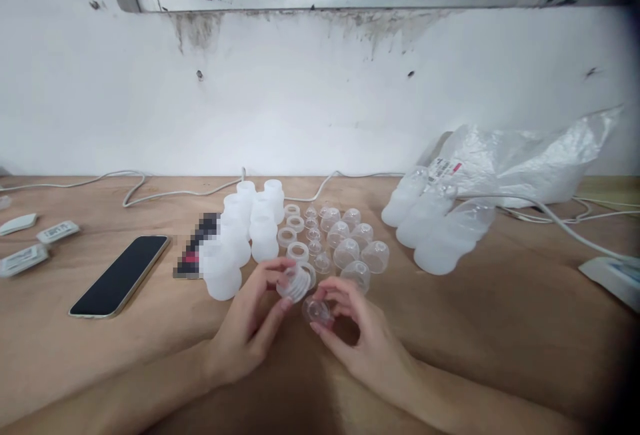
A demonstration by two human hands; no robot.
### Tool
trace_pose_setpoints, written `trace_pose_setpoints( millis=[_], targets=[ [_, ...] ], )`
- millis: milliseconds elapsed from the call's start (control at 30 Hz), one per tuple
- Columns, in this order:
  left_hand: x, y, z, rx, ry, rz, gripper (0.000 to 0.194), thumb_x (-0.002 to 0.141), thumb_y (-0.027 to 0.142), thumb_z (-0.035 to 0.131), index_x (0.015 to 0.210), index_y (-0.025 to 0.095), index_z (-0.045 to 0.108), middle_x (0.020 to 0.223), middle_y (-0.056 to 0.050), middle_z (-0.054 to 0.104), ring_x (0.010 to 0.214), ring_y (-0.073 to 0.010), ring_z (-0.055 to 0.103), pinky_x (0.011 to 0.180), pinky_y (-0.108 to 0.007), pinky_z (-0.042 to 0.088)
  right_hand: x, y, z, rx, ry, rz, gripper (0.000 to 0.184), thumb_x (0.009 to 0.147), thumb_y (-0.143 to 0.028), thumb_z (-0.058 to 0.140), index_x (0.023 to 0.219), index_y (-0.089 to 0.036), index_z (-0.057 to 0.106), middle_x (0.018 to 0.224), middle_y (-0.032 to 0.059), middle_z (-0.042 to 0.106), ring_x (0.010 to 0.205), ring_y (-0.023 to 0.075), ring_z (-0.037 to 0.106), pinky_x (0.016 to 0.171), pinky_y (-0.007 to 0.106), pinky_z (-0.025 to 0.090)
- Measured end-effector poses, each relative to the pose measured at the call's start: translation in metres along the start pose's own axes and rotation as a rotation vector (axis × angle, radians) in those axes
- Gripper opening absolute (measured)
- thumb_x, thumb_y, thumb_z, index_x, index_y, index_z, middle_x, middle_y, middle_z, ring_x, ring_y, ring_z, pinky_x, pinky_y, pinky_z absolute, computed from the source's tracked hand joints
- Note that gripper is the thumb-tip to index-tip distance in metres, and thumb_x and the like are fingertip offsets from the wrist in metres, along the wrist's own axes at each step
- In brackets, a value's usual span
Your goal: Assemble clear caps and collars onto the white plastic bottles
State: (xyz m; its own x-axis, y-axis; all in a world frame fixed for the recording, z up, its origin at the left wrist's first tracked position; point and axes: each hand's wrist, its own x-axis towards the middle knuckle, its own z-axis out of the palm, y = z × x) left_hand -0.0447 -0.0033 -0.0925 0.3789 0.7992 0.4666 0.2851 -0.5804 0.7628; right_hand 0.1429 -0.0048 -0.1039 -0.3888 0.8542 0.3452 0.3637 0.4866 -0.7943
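Head view: the left hand [250, 328] pinches a threaded white ring [295, 283] between thumb and fingertips, just above the tabletop [500, 328], near its front edge at mid-width. The right hand [360, 335] closes its fingers on a clear dome cap [317, 310], which lies just right of and below the ring, almost touching it. Rows of bottles [250, 235] and caps [350, 241] stand just behind.

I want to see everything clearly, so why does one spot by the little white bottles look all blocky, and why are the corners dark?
Head view: a pixelated patch hides something beside the white bottles; the right corners darken, and the wide lens bends the table edge.
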Motion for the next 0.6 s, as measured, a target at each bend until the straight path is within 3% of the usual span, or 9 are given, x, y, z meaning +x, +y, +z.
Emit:
trace_pose_setpoints(
  millis=[133,267,367,600],
  targets=[
    [0.008,0.001,0.011,-0.264,0.073,-0.06,0.008,0.091,0.023,0.034,0.093,0.019,0.04,0.122,-0.01,0.04,0.117,-0.0191,0.039,0.094,-0.034,0.039,0.01,0.002,0.005,0.191,0.083,0.041,0.029,0.077,-0.019,0.054,0.103,-0.022,0.041,0.093,0.0044,0.056,0.075,0.0128,0.057,0.06,0.024,0.049],
    [0.008,-0.002,0.015,-0.271,0.037,-0.087,0.008,0.091,0.024,0.035,0.094,0.019,0.041,0.121,-0.011,0.041,0.113,-0.0192,0.043,0.094,-0.036,0.039,0.012,0.003,0.005,0.186,0.065,0.126,0.018,0.078,-0.028,0.056,0.089,-0.02,0.045,0.075,-0.0011,0.055,0.056,0.0086,0.049,0.052,0.022,0.044],
    [0.007,-0.003,0.014,-0.222,0.003,-0.093,0.008,0.09,0.022,0.037,0.095,0.019,0.042,0.12,-0.011,0.043,0.112,-0.0197,0.045,0.092,-0.036,0.04,0.011,0.004,0.005,0.21,0.037,0.141,0.017,0.077,-0.03,0.057,0.077,-0.02,0.043,0.067,-0.0039,0.048,0.052,0.0071,0.044,0.048,0.02,0.039],
    [0.008,-0.003,0.017,-0.101,0.019,-0.018,0.013,0.085,0.017,0.046,0.098,0.018,0.044,0.118,-0.011,0.045,0.107,-0.0194,0.048,0.087,-0.034,0.043,0.013,0.005,0.002,0.399,0.038,0.16,0.009,0.077,-0.026,0.055,0.078,-0.019,0.05,0.093,0.0027,0.052,0.064,0.0094,0.052,0.044,0.019,0.044]
  ],
)
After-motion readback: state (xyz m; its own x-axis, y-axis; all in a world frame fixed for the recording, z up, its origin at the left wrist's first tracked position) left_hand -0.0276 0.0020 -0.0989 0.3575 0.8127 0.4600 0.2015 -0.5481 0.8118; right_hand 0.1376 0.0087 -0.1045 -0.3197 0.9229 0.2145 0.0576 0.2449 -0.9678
